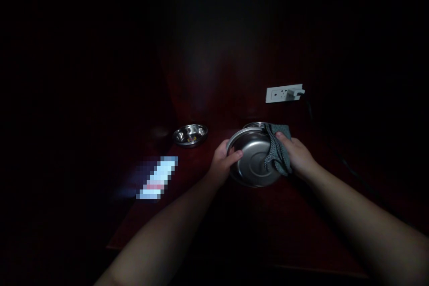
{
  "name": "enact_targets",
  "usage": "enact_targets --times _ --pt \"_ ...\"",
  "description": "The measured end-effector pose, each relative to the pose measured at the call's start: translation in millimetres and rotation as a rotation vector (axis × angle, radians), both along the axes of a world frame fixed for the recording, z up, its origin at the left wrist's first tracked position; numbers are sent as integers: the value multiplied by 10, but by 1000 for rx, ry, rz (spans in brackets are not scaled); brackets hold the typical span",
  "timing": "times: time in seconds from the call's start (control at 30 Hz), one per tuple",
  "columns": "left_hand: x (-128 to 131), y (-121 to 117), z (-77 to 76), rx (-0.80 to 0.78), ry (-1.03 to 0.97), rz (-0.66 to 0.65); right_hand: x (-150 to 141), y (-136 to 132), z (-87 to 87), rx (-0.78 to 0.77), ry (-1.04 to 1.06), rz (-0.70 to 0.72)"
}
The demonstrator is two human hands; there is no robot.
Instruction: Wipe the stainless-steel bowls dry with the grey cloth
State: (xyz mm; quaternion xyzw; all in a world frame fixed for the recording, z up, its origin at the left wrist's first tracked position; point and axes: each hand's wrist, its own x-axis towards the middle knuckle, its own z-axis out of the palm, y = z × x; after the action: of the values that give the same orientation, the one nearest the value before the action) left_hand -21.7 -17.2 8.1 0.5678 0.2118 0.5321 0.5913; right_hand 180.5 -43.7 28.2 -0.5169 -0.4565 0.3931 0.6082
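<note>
A shiny steel bowl (pixel 253 156) is held up over the dark red table, tilted so that its inside faces me. My left hand (pixel 224 163) grips its left rim, thumb over the inside and the other fingers behind. On the right rim, my right hand (pixel 298 154) is closed on a grey-green cloth (pixel 281 149), thumb on top. The cloth is folded over the rim and hangs into the bowl. The fingers behind the cloth are hidden. Partly covered by the bowl, another steel rim (pixel 257 124) shows just behind it.
A shallow steel bowl (pixel 190 135) stands at the back left of the table (pixel 201 228). In front of it lies a bright, pixelated rectangle (pixel 157 181). A white wall socket (pixel 284 93) holds a plug (pixel 296 93). A dark cable (pixel 348 167) runs along the right. The surroundings are very dark.
</note>
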Motion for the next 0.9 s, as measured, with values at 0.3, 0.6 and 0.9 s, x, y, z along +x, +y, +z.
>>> enact_targets --times 0.3,0.6,0.9 --pt "49 -19 21 -77 -70 -9 33 -74 61 213 -231 -244" --pt "74 -8 -11 -235 39 161 0 -123 7 396 -340 -363" --pt "40 13 7 -487 67 -247 19 -270 83 856 -842 -120"
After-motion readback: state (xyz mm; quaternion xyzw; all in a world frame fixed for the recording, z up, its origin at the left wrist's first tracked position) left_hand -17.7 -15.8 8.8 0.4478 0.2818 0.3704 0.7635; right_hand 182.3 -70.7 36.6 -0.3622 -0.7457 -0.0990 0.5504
